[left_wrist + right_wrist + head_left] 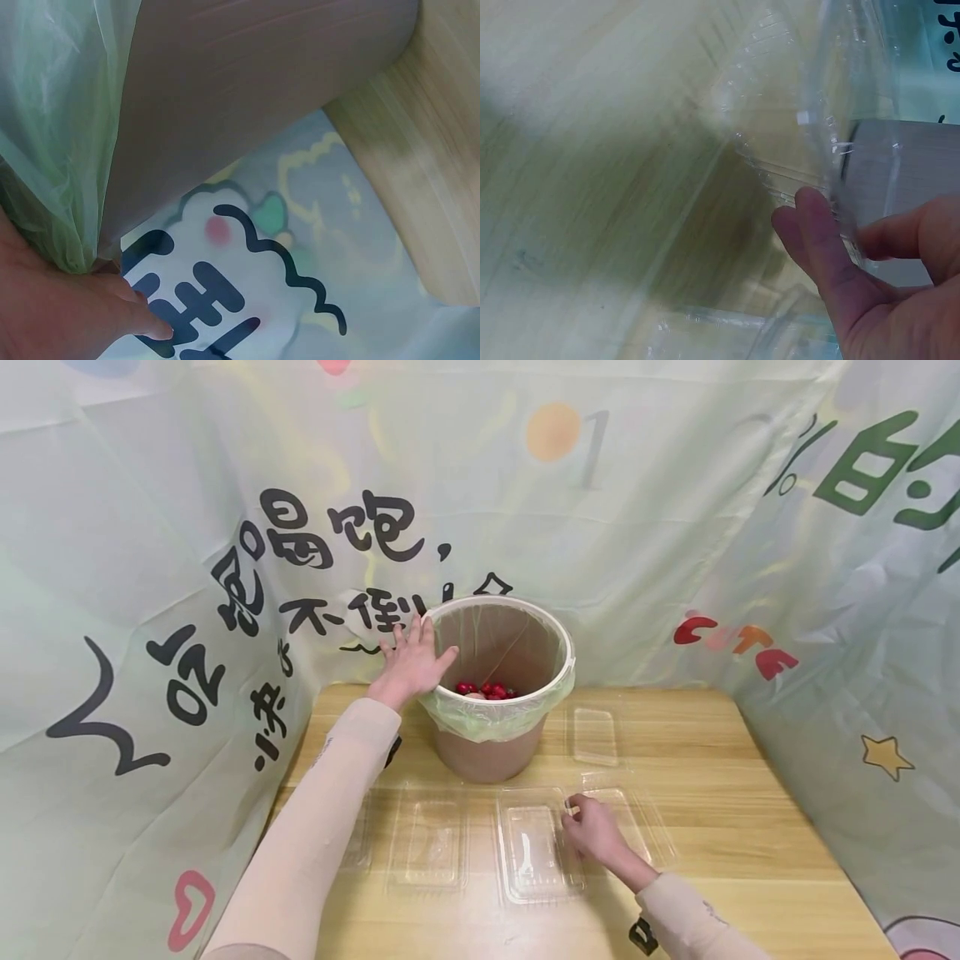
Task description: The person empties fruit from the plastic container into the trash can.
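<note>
A brownish bin (487, 758) with a white rim and a thin green liner bag (480, 720) stands at the back of the table. Small red round items (491, 691) lie inside it; their kind is unclear. My left hand (411, 662) rests on the bin's left rim, fingers spread; the left wrist view shows that hand (67, 300) against the liner. Between thumb and fingers, my right hand (595, 831) pinches the right edge of a clear plastic container (534, 852). Up close, the container's ribbed wall (780, 150) looks tilted above the wood.
More clear plastic containers sit around it: one to the left (433, 843), one partly behind the right forearm (637, 818), and one beside the bin (595, 737). Another lies partly hidden by the left sleeve (341, 768). Printed cloth (652, 527) hangs around the wooden table (720, 777).
</note>
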### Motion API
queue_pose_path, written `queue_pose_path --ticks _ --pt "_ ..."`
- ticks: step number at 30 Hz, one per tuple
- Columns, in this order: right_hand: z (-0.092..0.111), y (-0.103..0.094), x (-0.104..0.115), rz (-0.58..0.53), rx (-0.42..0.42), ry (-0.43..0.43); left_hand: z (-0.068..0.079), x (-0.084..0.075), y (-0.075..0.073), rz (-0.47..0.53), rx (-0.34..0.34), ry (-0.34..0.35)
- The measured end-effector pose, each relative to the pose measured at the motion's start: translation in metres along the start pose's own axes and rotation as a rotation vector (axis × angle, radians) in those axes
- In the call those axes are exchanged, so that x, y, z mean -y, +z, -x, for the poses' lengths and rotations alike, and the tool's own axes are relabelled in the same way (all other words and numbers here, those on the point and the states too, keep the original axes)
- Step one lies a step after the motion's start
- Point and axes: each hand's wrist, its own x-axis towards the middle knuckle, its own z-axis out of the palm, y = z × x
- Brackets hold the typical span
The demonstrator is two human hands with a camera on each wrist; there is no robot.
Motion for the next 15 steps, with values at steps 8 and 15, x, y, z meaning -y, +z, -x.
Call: queue_pose_path --ticks 8,15 --pt "-0.002 -0.001 0.0 0.021 0.026 -0.005 -0.001 -0.002 0.0 0.0 0.001 0.001" --pt "-0.009 -0.014 0.008 -0.013 0.034 -0.004 -0.003 0.002 0.002 -0.01 -0.004 0.004"
